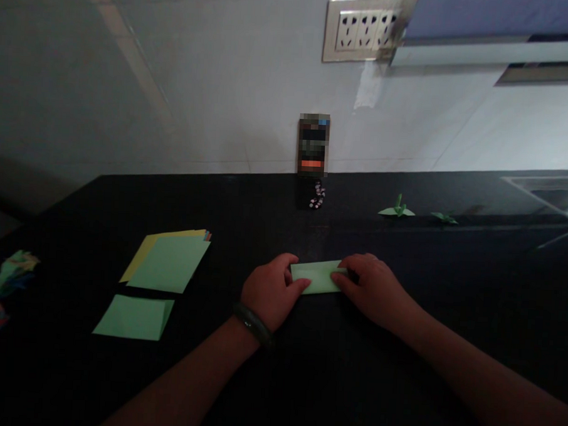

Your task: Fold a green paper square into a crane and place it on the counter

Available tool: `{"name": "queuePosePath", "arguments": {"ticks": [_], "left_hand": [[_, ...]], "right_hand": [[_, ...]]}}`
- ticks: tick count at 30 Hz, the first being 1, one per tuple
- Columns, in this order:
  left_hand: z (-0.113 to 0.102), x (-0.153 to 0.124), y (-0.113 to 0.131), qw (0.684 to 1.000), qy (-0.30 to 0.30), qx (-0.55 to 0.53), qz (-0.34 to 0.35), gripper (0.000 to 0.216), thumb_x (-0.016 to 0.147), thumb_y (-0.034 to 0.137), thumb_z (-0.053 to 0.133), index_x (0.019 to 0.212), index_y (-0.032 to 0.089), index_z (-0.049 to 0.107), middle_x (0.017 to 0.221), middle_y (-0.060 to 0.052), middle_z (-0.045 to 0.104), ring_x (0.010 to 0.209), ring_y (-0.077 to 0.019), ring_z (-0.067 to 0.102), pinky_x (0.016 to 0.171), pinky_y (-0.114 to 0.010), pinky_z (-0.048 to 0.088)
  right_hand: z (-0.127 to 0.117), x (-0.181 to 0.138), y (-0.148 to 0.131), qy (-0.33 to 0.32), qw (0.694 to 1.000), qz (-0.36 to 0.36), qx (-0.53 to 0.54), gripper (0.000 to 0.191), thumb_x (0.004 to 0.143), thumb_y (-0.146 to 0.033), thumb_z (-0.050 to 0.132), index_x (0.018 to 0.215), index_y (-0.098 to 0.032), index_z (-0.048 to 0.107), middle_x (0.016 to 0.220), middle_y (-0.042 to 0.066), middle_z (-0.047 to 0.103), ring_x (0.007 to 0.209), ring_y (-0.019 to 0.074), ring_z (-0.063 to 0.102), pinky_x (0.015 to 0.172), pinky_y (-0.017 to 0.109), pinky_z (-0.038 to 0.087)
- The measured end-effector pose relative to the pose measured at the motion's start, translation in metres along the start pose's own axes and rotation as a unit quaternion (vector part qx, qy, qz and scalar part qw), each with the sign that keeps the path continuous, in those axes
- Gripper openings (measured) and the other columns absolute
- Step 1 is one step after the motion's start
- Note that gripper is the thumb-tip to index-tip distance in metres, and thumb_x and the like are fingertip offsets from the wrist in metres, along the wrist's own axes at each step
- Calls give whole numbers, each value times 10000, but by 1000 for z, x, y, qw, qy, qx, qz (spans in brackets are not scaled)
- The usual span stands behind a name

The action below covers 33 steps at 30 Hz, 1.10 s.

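Observation:
Between my two hands lies a folded strip of pale green paper (319, 278) on the black countertop. My left hand (272, 289), with a dark bangle at the wrist, grips its left end between thumb and fingers. The right end is pinched by my right hand (372, 286), the thumb resting on the near part of the paper and the fingers at its far edge. Left of my hands is a stack of green paper (169, 262) with yellow and other coloured sheets under it. A folded green sheet (133, 317) lies in front of that stack.
A phone (314, 145) with a beaded strap (317, 195) leans on the tiled wall. Two small folded green paper figures (398, 208) (446, 217) lie at the back right. Coloured paper pieces (15, 270) sit at the far left. A socket panel (360, 29) is on the wall.

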<state>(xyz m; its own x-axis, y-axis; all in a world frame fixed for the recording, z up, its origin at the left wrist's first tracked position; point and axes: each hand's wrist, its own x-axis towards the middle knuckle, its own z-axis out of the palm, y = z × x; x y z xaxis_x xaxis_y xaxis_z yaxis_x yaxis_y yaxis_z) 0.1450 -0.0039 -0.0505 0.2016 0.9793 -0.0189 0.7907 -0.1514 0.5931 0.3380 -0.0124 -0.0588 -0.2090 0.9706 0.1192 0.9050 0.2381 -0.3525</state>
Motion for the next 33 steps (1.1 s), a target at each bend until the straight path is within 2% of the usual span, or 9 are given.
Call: {"name": "queuePosePath", "arguments": {"ticks": [4, 6, 10, 13, 15, 17, 21, 27, 33], "left_hand": [[1, -1, 1, 999, -8, 28, 13, 357, 733, 383, 586, 1029, 185, 595, 692, -4, 631, 649, -173, 588, 577, -288, 441], [1, -2, 0, 998, 2, 44, 33, 395, 731, 408, 590, 1051, 177, 597, 751, -27, 631, 703, -185, 585, 627, -312, 459], [3, -4, 1, 982, 45, 104, 152, 347, 752, 364, 591, 1072, 231, 623, 1051, -77, 597, 981, -242, 522, 833, -405, 432], [8, -6, 2, 969, 8, 122, 213, 391, 779, 318, 568, 1158, 223, 570, 1202, -75, 556, 1147, -258, 435, 950, -432, 369], [11, -7, 3, 970, -14, 129, 205, 496, 796, 336, 540, 1251, 149, 478, 1279, -114, 505, 1225, -264, 374, 1001, -440, 327], [14, -5, 2, 972, -35, 135, 189, 470, 826, 328, 492, 1237, 101, 482, 1296, -138, 489, 1225, -255, 392, 1012, -425, 327], [15, -2, 0, 971, -48, 146, 184, 345, 864, 242, 416, 1152, 109, 551, 1291, -124, 501, 1224, -228, 412, 1017, -403, 332], [15, -1, -1, 970, -44, 152, 187, 337, 858, 226, 425, 1141, 104, 561, 1278, -126, 514, 1216, -233, 422, 1017, -400, 337], [15, -4, 2, 970, -39, 155, 184, 339, 842, 236, 448, 1134, 111, 565, 1283, -128, 507, 1212, -245, 424, 1014, -403, 340]], "right_hand": [[3, 0, 1, -4, 1000, -4, -17, 147, 782, -284, 529, 732, -175, 614, 747, 59, 624, 712, 191, 534, 661, 308, 384], [3, 0, 1, -3, 1000, -1, -14, 143, 787, -275, 521, 752, -174, 616, 766, 61, 628, 726, 193, 537, 673, 312, 385], [2, 1, 2, -4, 1000, 6, -8, 134, 784, -270, 524, 749, -179, 615, 741, 54, 620, 711, 192, 537, 644, 308, 381], [2, 3, 2, -4, 1000, 14, -6, 129, 780, -266, 527, 729, -180, 609, 707, 48, 612, 695, 190, 536, 632, 305, 380], [1, 4, 1, -6, 1000, 21, -6, 123, 778, -259, 530, 729, -176, 607, 704, 50, 613, 696, 192, 537, 641, 310, 383], [1, 5, 0, -10, 1000, 27, -11, 126, 780, -257, 527, 735, -172, 608, 706, 54, 614, 700, 197, 540, 646, 316, 388], [2, 5, -1, -10, 999, 37, -12, 156, 796, -271, 505, 777, -158, 610, 725, 63, 608, 714, 205, 546, 667, 335, 407], [6, 7, 3, 22, 998, 51, 32, 285, 769, -288, 553, 1001, -127, 587, 946, 103, 537, 833, 212, 550, 767, 358, 440], [0, 8, 4, -9, 996, 60, 62, 173, 742, -262, 586, 879, -158, 599, 946, 89, 506, 879, 213, 524, 798, 350, 429]]}}
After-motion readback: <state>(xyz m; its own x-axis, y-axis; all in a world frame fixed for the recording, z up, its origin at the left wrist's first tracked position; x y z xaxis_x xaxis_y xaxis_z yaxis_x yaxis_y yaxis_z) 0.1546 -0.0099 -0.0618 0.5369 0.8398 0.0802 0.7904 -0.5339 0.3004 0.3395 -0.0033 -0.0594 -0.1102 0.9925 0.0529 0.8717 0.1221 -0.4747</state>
